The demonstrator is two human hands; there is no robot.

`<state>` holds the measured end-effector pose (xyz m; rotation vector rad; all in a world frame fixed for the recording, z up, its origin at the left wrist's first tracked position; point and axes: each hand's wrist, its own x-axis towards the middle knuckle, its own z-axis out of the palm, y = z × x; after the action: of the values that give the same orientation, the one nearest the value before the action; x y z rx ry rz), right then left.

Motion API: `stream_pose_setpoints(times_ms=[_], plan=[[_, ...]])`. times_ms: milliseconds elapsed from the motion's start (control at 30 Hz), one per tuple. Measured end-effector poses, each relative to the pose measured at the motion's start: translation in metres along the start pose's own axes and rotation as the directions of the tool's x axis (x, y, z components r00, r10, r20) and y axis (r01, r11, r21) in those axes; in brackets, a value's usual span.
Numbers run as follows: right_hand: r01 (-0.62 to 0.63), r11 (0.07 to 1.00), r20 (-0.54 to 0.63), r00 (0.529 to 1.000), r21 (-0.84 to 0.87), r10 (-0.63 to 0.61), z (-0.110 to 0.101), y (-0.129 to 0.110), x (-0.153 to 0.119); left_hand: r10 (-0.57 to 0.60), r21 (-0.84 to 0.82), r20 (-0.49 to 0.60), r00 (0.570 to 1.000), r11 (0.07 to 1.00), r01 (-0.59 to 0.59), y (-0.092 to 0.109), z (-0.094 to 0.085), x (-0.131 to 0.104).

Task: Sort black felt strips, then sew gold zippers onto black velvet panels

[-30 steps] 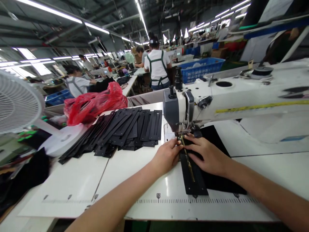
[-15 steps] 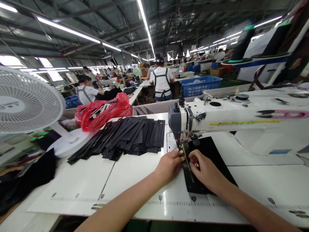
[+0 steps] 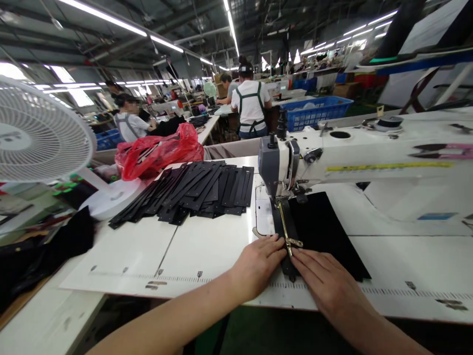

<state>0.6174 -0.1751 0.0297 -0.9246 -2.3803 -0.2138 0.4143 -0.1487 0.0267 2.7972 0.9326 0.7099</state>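
A black panel point(image 3: 328, 231) lies on the sewing machine table, under the machine's needle end. A gold-toothed zipper point(image 3: 283, 221) runs along the black strip at its left edge, with the zipper pull point(image 3: 295, 242) pointing right. My left hand point(image 3: 258, 266) presses the strip's left side, fingers stretched out beside the zipper teeth. Opposite it, my right hand point(image 3: 330, 278) lies flat, its fingertips touching the right side of the zipper just below the pull. The white sewing machine's head point(image 3: 275, 165) stands above the zipper's far end.
Left of the machine lies a pile of black slotted strips point(image 3: 207, 190). Behind it is a red plastic bag point(image 3: 158, 153), beside a white fan point(image 3: 40, 133). A blue crate point(image 3: 318, 112) and several people are beyond the table. Pink-handled snips point(image 3: 443, 150) rest on the machine arm.
Both hands have slid toward me along the zipper. My right hand has gone from curled fingers to lying flat, and the zipper pull now shows. The camera view has tilted down.
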Motion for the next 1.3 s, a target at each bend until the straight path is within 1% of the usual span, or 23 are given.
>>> stream_pose_setpoints(times_ms=[33, 67, 100, 133, 200, 233, 267, 300, 333, 367, 433, 500, 567, 600, 667, 733, 800, 867, 967, 1067, 1133, 1200, 1300], plan=[[-0.049, 0.996, 0.038, 0.998, 0.069, 0.046, -0.003, 0.004, 0.006, -0.028, -0.038, 0.024, 0.999, 0.999, 0.029, 0.001, -0.004, 0.002], [-0.127, 0.981, 0.104, 0.988, 0.148, 0.112, -0.006, 0.01, 0.015, -0.079, -0.067, 0.048, 0.996, 0.994, 0.082, 0.002, -0.009, 0.005], [-0.23, 0.948, 0.2, 0.962, 0.22, 0.187, -0.01, 0.016, 0.024, -0.151, -0.082, 0.072, 0.986, 0.984, 0.156, 0.003, -0.014, 0.009], [-0.337, 0.902, 0.305, 0.918, 0.269, 0.252, -0.014, 0.024, 0.034, -0.237, -0.083, 0.097, 0.967, 0.966, 0.245, 0.003, -0.019, 0.015], [-0.507, 0.801, 0.475, 0.817, 0.319, 0.327, -0.019, 0.038, 0.054, -0.407, -0.076, 0.129, 0.904, 0.905, 0.418, 0.001, -0.027, 0.027], [-0.558, 0.761, 0.521, 0.781, 0.331, 0.346, -0.021, 0.043, 0.062, -0.465, -0.081, 0.134, 0.875, 0.875, 0.478, -0.001, -0.03, 0.033], [-0.587, 0.734, 0.543, 0.761, 0.342, 0.355, -0.022, 0.047, 0.067, -0.5, -0.091, 0.133, 0.856, 0.854, 0.513, -0.002, -0.031, 0.038], [-0.597, 0.72, 0.55, 0.755, 0.354, 0.357, -0.023, 0.049, 0.07, -0.513, -0.101, 0.121, 0.85, 0.845, 0.525, -0.003, -0.032, 0.041], [-0.593, 0.718, 0.544, 0.762, 0.366, 0.352, -0.024, 0.048, 0.071, -0.511, -0.098, 0.101, 0.854, 0.849, 0.519, -0.004, -0.031, 0.042], [-0.574, 0.727, 0.528, 0.778, 0.376, 0.341, -0.024, 0.046, 0.07, -0.496, -0.084, 0.078, 0.865, 0.861, 0.501, -0.004, -0.03, 0.042], [-0.495, 0.778, 0.448, 0.839, 0.388, 0.31, -0.022, 0.036, 0.061, -0.439, -0.039, 0.041, 0.898, 0.897, 0.44, -0.003, -0.023, 0.036], [-0.379, 0.857, 0.303, 0.911, 0.35, 0.279, -0.017, 0.023, 0.046, -0.357, -0.002, 0.027, 0.934, 0.934, 0.357, 0.001, -0.014, 0.025], [-0.236, 0.938, 0.137, 0.969, 0.255, 0.207, -0.009, 0.01, 0.03, -0.232, 0.006, 0.005, 0.973, 0.973, 0.232, 0.006, -0.006, 0.013], [-0.165, 0.968, 0.061, 0.986, 0.188, 0.156, -0.004, 0.005, 0.023, -0.163, 0.007, -0.006, 0.987, 0.987, 0.163, 0.009, -0.004, 0.008], [-0.045, 0.998, -0.044, 0.998, 0.038, 0.047, 0.005, -0.003, 0.01, -0.056, -0.007, -0.008, 0.998, 0.998, 0.056, 0.012, -0.005, 0.0], [0.017, 0.996, -0.088, 0.996, -0.085, -0.025, 0.012, -0.008, 0.001, -0.029, -0.05, 0.023, 0.999, 0.998, 0.03, 0.011, -0.011, -0.002], [0.026, 0.99, -0.098, 0.994, -0.138, -0.039, 0.015, -0.012, -0.004, -0.059, -0.079, 0.032, 0.998, 0.995, 0.062, 0.007, -0.015, 0.001], [0.019, 0.991, -0.102, 0.994, -0.136, -0.033, 0.012, -0.015, -0.003, -0.102, -0.032, 0.001, 0.995, 0.994, 0.102, -0.002, -0.013, 0.009], [-0.028, 0.999, -0.067, 0.997, -0.038, 0.025, 0.003, -0.012, 0.005, -0.113, 0.112, -0.043, 0.993, 0.987, 0.117, -0.013, 0.002, 0.018], [-0.141, 0.987, -0.014, 0.99, 0.077, 0.143, -0.001, 0.005, 0.02, -0.074, 0.172, -0.042, 0.996, 0.982, 0.081, -0.017, 0.012, 0.022], [-0.179, 0.982, 0.008, 0.984, 0.063, 0.178, 0.006, 0.02, 0.027, -0.072, 0.165, -0.036, 0.997, 0.983, 0.078, -0.016, 0.013, 0.021], [-0.155, 0.988, 0.046, 0.987, 0.012, 0.154, 0.019, 0.032, 0.028, -0.09, 0.136, -0.031, 0.995, 0.986, 0.093, -0.014, 0.01, 0.02], [-0.116, 0.993, 0.113, 0.987, -0.014, 0.117, 0.036, 0.039, 0.025, -0.109, 0.087, -0.018, 0.994, 0.99, 0.11, -0.014, 0.006, 0.02]])
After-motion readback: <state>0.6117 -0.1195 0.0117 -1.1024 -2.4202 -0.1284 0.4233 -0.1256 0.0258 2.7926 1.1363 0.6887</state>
